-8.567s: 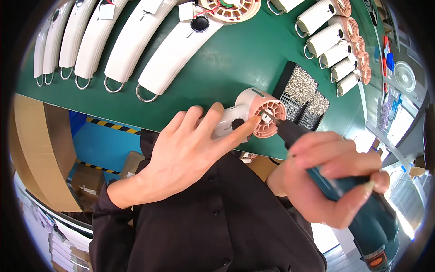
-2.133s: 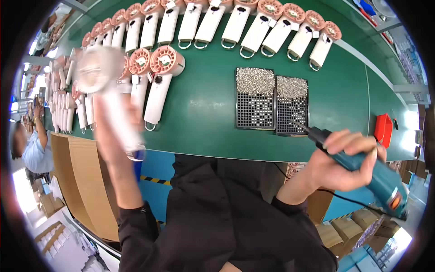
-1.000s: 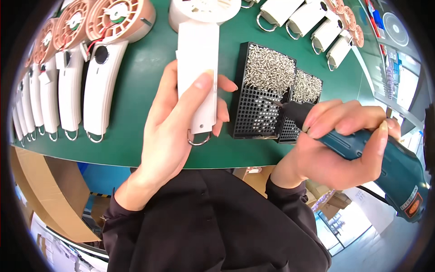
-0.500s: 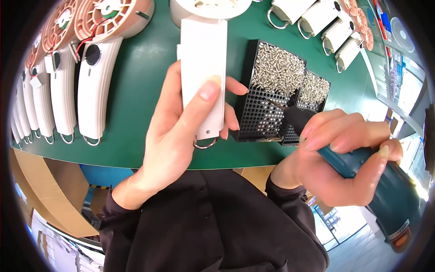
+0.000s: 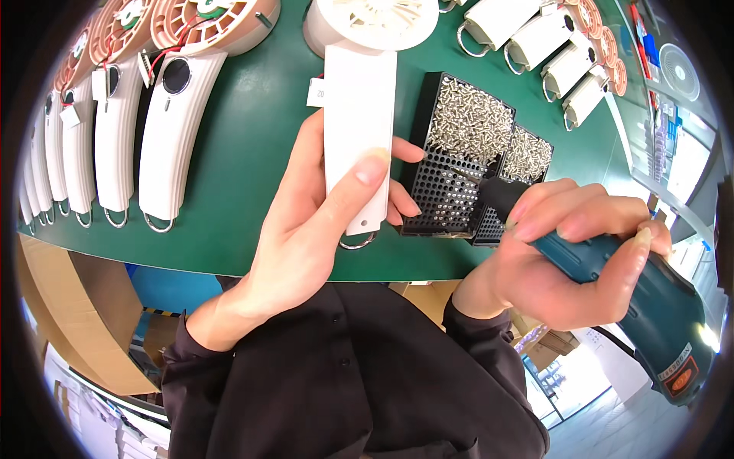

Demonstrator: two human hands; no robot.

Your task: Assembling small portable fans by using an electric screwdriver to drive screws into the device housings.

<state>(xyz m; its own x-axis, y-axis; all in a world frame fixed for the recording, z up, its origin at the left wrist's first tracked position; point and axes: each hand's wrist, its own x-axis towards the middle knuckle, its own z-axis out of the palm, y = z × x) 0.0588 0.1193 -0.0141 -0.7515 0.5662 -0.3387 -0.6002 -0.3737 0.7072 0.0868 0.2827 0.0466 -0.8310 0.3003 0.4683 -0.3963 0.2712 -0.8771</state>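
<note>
My left hand (image 5: 306, 206) is wrapped round the white handle of a handheld fan (image 5: 358, 130), thumb lying on its flat face. The fan's round white head (image 5: 375, 23) points away from me, and a metal ring (image 5: 358, 243) hangs at the near end. In my right hand (image 5: 573, 245) is a dark teal electric screwdriver (image 5: 650, 306). Its black nose and thin bit reach over a black screw tray (image 5: 451, 191), whose perforated part has screws standing in several holes. Loose silver screws (image 5: 472, 118) are heaped in the tray's far part. Whether the bit touches a screw, I cannot tell.
A second, smaller screw tray (image 5: 527, 153) adjoins the first on its right. White fan handles (image 5: 180, 138) with pinkish open heads and red wires line the left. More white fan bodies (image 5: 527, 38) lie at the far right. Cardboard boxes (image 5: 99, 321) stand below the green table's edge (image 5: 191, 264).
The fan in my left hand has shifted slightly right and toward me, showing more of its head and a small white tag. The screwdriver stays over the tray, with its rear end raised slightly.
</note>
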